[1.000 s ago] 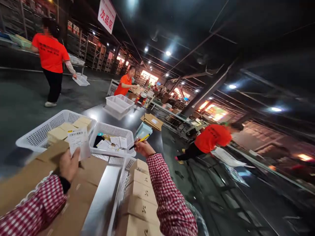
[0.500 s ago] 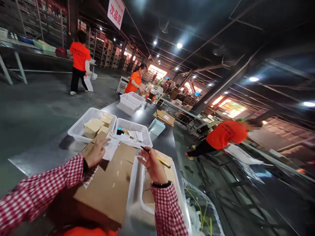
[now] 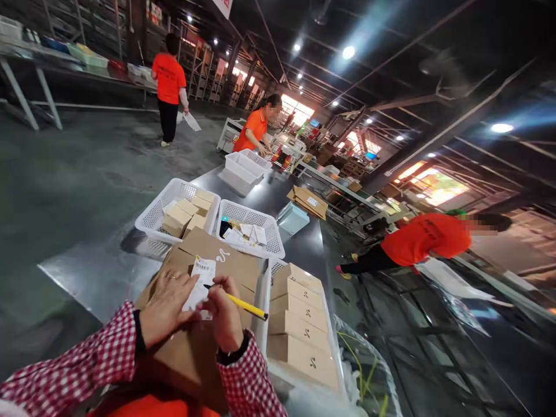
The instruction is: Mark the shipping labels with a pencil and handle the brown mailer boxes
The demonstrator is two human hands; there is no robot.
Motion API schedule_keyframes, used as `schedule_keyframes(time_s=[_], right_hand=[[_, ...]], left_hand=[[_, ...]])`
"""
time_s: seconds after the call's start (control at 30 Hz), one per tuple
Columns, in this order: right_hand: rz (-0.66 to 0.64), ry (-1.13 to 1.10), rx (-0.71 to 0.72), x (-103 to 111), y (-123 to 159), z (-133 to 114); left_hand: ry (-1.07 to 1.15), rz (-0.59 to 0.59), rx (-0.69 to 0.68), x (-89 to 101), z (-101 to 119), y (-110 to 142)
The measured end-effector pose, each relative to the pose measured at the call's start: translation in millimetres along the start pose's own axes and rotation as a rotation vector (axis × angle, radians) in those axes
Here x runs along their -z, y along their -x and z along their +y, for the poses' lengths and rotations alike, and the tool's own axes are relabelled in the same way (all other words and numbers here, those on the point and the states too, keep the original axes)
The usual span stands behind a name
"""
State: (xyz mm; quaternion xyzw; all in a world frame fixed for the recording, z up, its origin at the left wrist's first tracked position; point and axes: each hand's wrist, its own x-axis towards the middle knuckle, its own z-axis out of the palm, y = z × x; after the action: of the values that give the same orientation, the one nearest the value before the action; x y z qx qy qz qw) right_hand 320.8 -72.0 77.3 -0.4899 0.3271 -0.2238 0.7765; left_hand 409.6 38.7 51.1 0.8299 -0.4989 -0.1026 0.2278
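Fingers grip pen; white basket holds boxes.

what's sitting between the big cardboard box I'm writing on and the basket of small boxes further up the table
In the head view nothing lies between them: the big cardboard box under the paper slip reaches right up to the rim of the white basket holding small boxes.

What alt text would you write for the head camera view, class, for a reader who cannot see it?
A person's left hand presses a printed paper slip onto a flat cardboard box while the right hand writes with a yellow pen. White baskets of small boxes stand beyond; workers in orange shirts move nearby.
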Motion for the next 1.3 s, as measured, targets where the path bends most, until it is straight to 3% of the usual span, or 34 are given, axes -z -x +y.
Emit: schedule_keyframes(time_s=[0.1, 0.23, 0.53, 0.77, 1.1, 1.3], right_hand=[[0.002, 0.182, -0.022, 1.3, -9.8, 14.1], [-0.051, 0.362, 0.070, 12.6, -19.7, 26.6], [-0.198, 0.724, 0.277, 20.7, -9.5, 31.4], [-0.276, 0.781, 0.263, 15.3, -7.5, 26.2], [-0.266, 0.892, 0.350, 14.1, -9.4, 26.5], [-0.302, 0.903, 0.331, 21.8, -10.5, 31.0]], left_hand=[[-0.073, 0.053, 0.052, -3.0, 9.1, 1.1], [-0.032, 0.008, 0.052, 7.3, 9.0, 3.9], [0.019, -0.019, 0.103, 13.5, -0.1, 8.3], [0.097, -0.091, 0.126, 20.3, -1.0, 5.8], [0.064, -0.049, 0.105, 11.8, -4.7, 7.6], [0.073, -0.016, 0.097, 10.2, -6.0, 7.0]])
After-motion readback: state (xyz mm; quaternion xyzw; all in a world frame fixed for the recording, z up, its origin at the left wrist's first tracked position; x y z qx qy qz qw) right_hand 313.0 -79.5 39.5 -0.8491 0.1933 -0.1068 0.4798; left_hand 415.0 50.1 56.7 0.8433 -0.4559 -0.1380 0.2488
